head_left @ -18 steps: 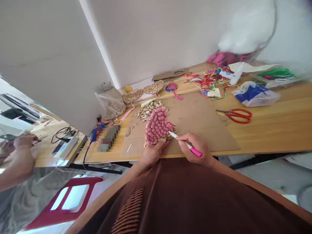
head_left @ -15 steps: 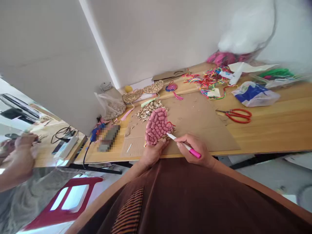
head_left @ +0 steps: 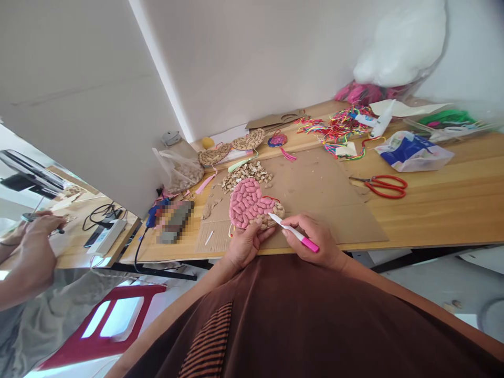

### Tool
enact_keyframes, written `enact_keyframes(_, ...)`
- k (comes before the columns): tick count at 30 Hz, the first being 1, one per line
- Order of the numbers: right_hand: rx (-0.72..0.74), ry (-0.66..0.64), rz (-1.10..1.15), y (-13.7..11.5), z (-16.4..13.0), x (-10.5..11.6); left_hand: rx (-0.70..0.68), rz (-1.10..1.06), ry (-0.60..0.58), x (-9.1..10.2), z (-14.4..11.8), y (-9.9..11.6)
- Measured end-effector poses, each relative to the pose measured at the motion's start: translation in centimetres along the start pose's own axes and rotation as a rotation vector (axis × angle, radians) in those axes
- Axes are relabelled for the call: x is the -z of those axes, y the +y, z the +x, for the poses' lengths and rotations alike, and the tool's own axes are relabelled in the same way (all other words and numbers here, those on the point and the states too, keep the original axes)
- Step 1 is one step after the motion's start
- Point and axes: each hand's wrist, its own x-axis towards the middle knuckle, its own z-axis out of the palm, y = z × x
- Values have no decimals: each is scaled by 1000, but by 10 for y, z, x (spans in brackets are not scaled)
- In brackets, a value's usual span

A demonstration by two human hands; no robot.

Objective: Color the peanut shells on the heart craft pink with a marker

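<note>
Head view, clock directions taken from the heart-shaped piece (head_left: 246,205) unless noted. The heart-shaped piece, mostly pink with an uncoloured tan part at its four o'clock side, lies directly at twelve o'clock of the left hand (head_left: 246,245) and at ten o'clock of the right hand (head_left: 315,239). The left hand is narrowly closed on the lower edge, thumb uppermost. The right hand is closed around a white pen with a pink end (head_left: 293,232); the pen's tip points to ten o'clock, at the border of pink and tan, though contact cannot be told.

Beneath is a cardboard sheet (head_left: 315,189) on the wooden worktop (head_left: 441,210). A heap of tan pieces (head_left: 248,176) lies near at twelve o'clock, a plastic bag (head_left: 185,170) of similar pieces at ten. Toward two o'clock are coloured threads (head_left: 342,126); red-handled scissors (head_left: 388,187) lie at two o'clock of the right hand. Well apart at nine o'clock, a co-worker's hand (head_left: 45,223) is seen above the worktop; at eight stands a red stool (head_left: 129,315). A pale wall (head_left: 255,63) rises behind.
</note>
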Motion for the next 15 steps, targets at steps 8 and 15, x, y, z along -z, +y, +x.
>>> enact_keyframes(8, -10, 42, -12, 1, 1, -1, 17, -7, 19, -1, 0, 2)
enact_keyframes(15, 5, 61, -52, 2, 0, -2, 18, -7, 0, 0, 1, 0)
